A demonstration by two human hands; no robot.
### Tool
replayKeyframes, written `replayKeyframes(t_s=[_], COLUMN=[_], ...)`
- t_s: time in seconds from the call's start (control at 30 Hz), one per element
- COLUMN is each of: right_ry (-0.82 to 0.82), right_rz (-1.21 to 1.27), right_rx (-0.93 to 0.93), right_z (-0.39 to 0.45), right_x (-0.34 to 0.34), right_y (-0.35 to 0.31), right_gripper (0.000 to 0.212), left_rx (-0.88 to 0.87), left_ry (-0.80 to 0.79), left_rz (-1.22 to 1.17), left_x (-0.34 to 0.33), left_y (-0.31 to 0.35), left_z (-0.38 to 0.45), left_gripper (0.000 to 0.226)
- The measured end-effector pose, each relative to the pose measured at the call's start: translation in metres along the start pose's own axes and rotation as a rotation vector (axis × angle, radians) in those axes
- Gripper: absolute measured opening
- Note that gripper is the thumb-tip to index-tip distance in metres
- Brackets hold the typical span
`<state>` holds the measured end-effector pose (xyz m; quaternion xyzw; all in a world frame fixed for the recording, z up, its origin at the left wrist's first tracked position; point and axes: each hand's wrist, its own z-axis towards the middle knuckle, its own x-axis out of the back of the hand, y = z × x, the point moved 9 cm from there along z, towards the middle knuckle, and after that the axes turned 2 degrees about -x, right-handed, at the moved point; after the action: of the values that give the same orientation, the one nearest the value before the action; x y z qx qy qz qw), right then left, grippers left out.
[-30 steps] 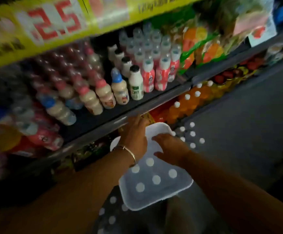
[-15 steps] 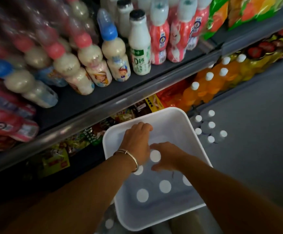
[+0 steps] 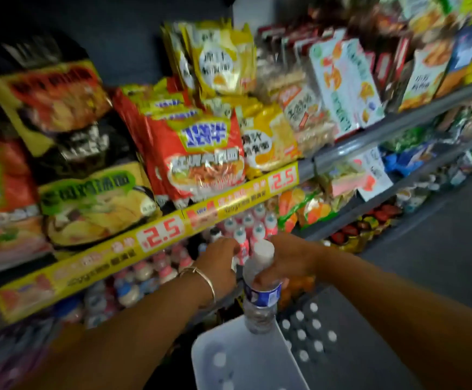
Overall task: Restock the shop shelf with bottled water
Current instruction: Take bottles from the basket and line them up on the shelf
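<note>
My right hand [image 3: 288, 260] grips a clear water bottle [image 3: 258, 302] with a white cap and blue label, holding it upright above the white bin [image 3: 201, 353]. Caps of more water bottles [image 3: 219, 359] show inside the bin. My left hand [image 3: 219, 263], a bangle on its wrist, reaches with curled fingers toward the drinks shelf [image 3: 229, 294] just under the yellow price strip [image 3: 159, 240]. The back of the hand hides what, if anything, its fingers hold. Small red-and-white drink bottles [image 3: 246, 229] stand right behind both hands.
Instant noodle packs [image 3: 201, 153] fill the shelf above the price strip. Pale drink bottles [image 3: 144, 274] crowd the drinks shelf to the left. A cluster of white-capped bottles [image 3: 308, 330] stands on the grey floor right of the bin. Snack shelves run off to the right.
Both hands have come up out of the bin to shelf height. My right hand now holds a water bottle. The view has tilted up to the noodle shelf.
</note>
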<state>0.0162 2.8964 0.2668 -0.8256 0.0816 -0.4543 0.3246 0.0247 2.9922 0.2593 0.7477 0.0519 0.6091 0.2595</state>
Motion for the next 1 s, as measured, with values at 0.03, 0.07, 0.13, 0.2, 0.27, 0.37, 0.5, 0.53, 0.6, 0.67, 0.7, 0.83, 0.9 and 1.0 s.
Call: replayKeyframes(t_s=[0.03, 0.07, 0.13, 0.2, 0.27, 0.37, 0.5, 0.53, 0.6, 0.67, 0.7, 0.83, 0.9, 1.0], right_ry=[0.033, 0.066, 0.122, 0.173, 0.253, 0.412, 0.591, 0.626, 0.696, 0.741, 0.763, 0.789, 0.744, 0.659], right_rz=[-0.01, -0.013, 0.006, 0.03, 0.06, 0.077, 0.086, 0.087, 0.103, 0.123, 0.137, 0.162, 0.151, 0.115], right_rx=[0.012, 0.032, 0.061, 0.115, 0.182, 0.251, 0.335, 0.357, 0.385, 0.42, 0.436, 0.516, 0.52, 0.48], right_z=[-0.015, -0.031, -0.065, -0.1, -0.135, -0.178, -0.215, -0.221, -0.223, -0.216, -0.209, -0.168, -0.136, -0.085], right_x=[0.03, 0.061, 0.119, 0.175, 0.23, 0.305, 0.392, 0.409, 0.444, 0.472, 0.485, 0.525, 0.539, 0.557], right_y=[-0.02, -0.04, -0.081, -0.122, -0.161, -0.21, -0.264, -0.277, -0.295, -0.311, -0.318, -0.342, -0.35, -0.353], right_gripper=[0.023, 0.027, 0.022, 0.009, 0.009, 0.026, 0.023, 0.021, 0.014, 0.016, 0.021, 0.046, 0.054, 0.029], left_rx=[-0.024, -0.054, -0.11, -0.156, -0.19, -0.255, -0.311, -0.313, -0.304, -0.295, -0.282, -0.216, -0.185, -0.134], left_ry=[0.022, 0.048, 0.096, 0.169, 0.239, 0.313, 0.412, 0.428, 0.466, 0.491, 0.502, 0.549, 0.557, 0.565], left_rz=[-0.007, 0.001, 0.035, 0.054, 0.054, 0.038, 0.016, 0.009, 0.013, 0.003, -0.002, -0.053, -0.061, -0.056], left_x=[0.031, 0.062, 0.123, 0.184, 0.241, 0.318, 0.406, 0.425, 0.458, 0.484, 0.495, 0.529, 0.538, 0.542], left_y=[0.019, 0.039, 0.078, 0.115, 0.149, 0.195, 0.237, 0.243, 0.25, 0.251, 0.248, 0.225, 0.211, 0.19], left_z=[-0.003, -0.006, -0.013, -0.021, -0.029, -0.038, -0.043, -0.042, -0.038, -0.027, -0.02, 0.015, 0.036, 0.069], left_gripper=[0.032, 0.028, 0.024, 0.027, 0.031, 0.03, 0.024, 0.024, 0.022, 0.02, 0.022, 0.029, 0.024, 0.018])
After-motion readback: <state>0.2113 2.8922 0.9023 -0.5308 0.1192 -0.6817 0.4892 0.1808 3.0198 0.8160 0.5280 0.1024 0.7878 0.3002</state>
